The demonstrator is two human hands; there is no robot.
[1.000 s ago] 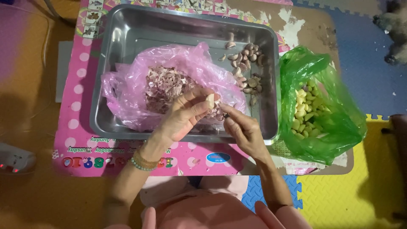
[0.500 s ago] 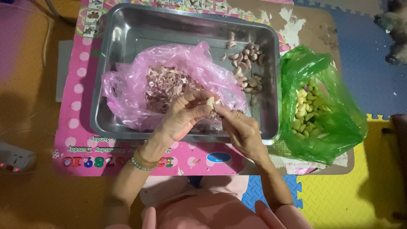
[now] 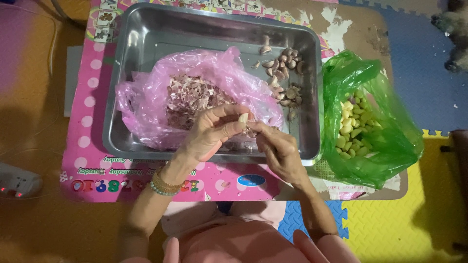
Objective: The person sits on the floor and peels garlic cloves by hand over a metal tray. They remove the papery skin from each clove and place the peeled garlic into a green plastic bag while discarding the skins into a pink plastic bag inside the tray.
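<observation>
— What's in your hands?
— Your left hand (image 3: 209, 134) pinches a garlic clove (image 3: 243, 118); your right hand (image 3: 275, 148) touches it, over the pink bag (image 3: 141, 97).
— And the containers?
— The pink bag, full of skins, lies in the metal tray (image 3: 146, 39) beside unpeeled cloves (image 3: 285, 78). The green bag (image 3: 390, 146) holds peeled cloves (image 3: 352, 129).

A green plastic bag (image 3: 385, 146) with peeled garlic cloves (image 3: 352, 129) lies right of the metal tray (image 3: 195, 34). Under the tray is a pink mat (image 3: 85, 122), and yellow foam floor tiles (image 3: 429, 214) are near.
</observation>
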